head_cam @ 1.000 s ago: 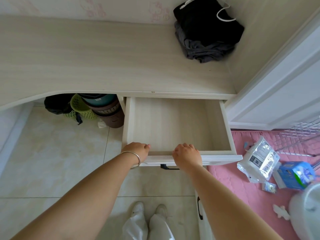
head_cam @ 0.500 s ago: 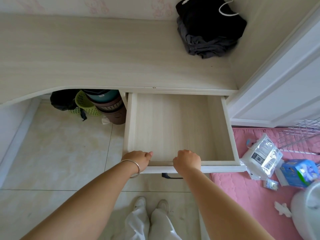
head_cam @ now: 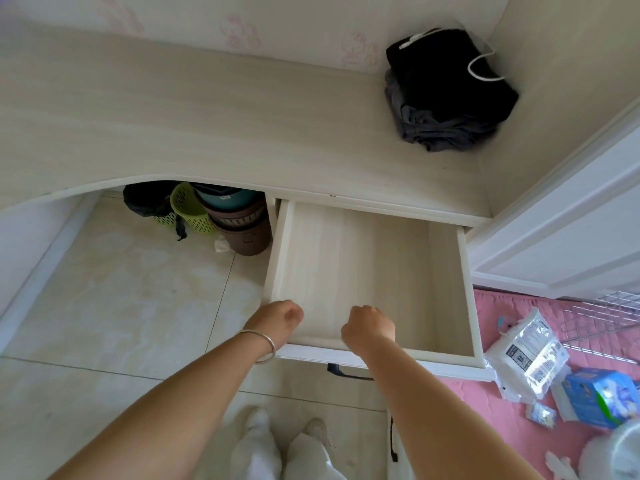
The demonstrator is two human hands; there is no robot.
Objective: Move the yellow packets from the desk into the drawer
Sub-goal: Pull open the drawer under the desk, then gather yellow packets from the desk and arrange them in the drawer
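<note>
no legible text, plastic bag print blurred

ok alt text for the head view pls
Both hands, left and right, curl over the front edge of an open, empty drawer under a pale desk. Dark folded clothes sit in the desk's far right corner.

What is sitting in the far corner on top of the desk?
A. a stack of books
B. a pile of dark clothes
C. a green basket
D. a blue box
B: a pile of dark clothes, black on top of grey with a white cord, lies in the far right corner of the desk; the green basket is on the floor under the desk and the blue box lies on the pink mat.
</note>
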